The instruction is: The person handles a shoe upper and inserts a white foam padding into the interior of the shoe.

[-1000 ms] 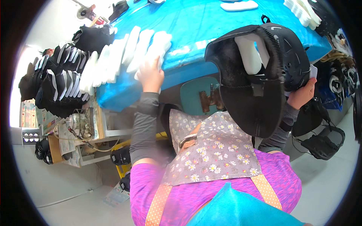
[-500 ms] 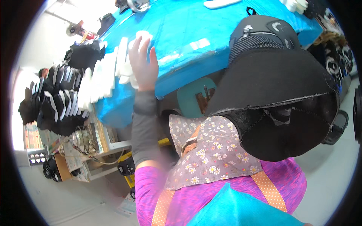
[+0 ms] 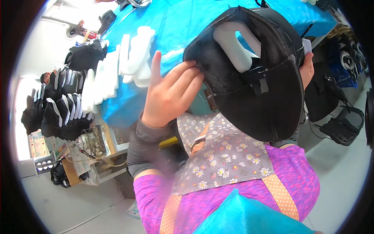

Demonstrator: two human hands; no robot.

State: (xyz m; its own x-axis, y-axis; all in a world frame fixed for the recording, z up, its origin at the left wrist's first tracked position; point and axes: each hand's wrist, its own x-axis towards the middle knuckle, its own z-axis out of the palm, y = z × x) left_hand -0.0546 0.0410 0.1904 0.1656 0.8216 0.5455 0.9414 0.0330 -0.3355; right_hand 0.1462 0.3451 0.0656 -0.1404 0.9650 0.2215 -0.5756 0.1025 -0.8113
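A black stitched fabric cover (image 3: 257, 113), hollow and soft, is held up before my chest with its wide mouth toward me. Inside it sits a curved white foam pad (image 3: 232, 48). My left hand (image 3: 167, 93) has its thumb raised and its fingers stretched, the fingertips touching the cover's left rim. At the far side my right hand (image 3: 307, 71) grips the cover; most of its fingers are hidden behind it. A small pale flat piece (image 3: 307, 45) shows just above that hand, and whether I hold it I cannot tell.
White foam pads (image 3: 136, 54) line the left edge of the blue-covered table (image 3: 167, 27). Beyond them hang stacks of black pieces with white strips (image 3: 64, 103). A teal stool (image 3: 200, 101) is partly hidden below the table. Black bags (image 3: 339, 124) lie at right.
My left hand has come from above the foam pads to the cover's rim. The cover has been raised and turned, and a white pad now shows inside. My right hand has come into sight.
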